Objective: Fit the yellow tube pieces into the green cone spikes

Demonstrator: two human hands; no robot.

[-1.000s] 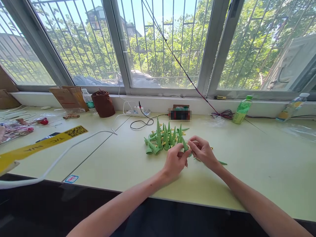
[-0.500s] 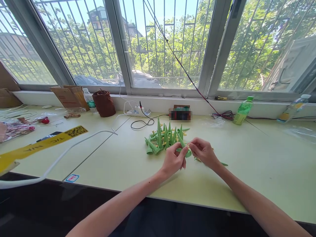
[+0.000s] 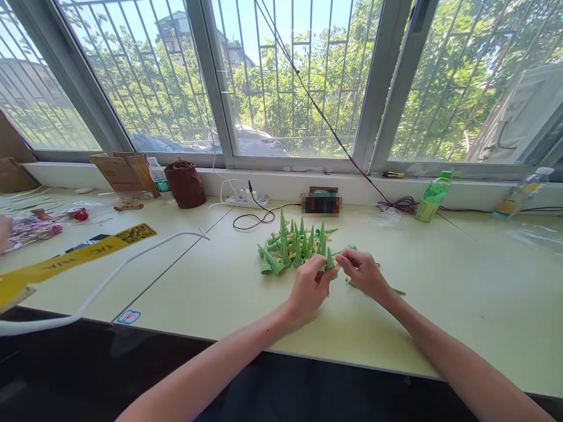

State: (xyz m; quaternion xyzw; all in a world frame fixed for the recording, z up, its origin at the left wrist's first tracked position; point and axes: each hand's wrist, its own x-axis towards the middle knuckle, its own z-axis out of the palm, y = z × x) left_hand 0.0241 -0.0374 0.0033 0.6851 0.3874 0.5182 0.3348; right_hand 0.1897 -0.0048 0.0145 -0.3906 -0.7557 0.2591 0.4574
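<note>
My left hand (image 3: 309, 286) is closed around a green plastic cone-shaped watering spike (image 3: 329, 258), its point upward and its lower part partly hidden by the fingers. Close by on the right, my right hand (image 3: 363, 273) is pinched at the side of that spike. A small yellowish bit shows between the hands, but what the right fingertips hold is too small to make out. Behind my left hand stands a cluster of similar green spikes (image 3: 284, 243) with small yellow parts among them, some upright and some lying. Beyond the right hand a thin green piece (image 3: 399, 292) lies on the table.
A black cable (image 3: 253, 227) and a power strip (image 3: 247, 199) lie behind the cluster. Along the window stand a brown pouch (image 3: 185, 184), a green bottle (image 3: 433, 198) and a clear bottle (image 3: 523, 193). A white cable (image 3: 109, 275) with a yellow tag (image 3: 79, 258) crosses the left side.
The spike in my left hand has turned from leaning left to nearly upright. My right hand stays beside it. At the far left edge, another person's hand has shifted slightly.
</note>
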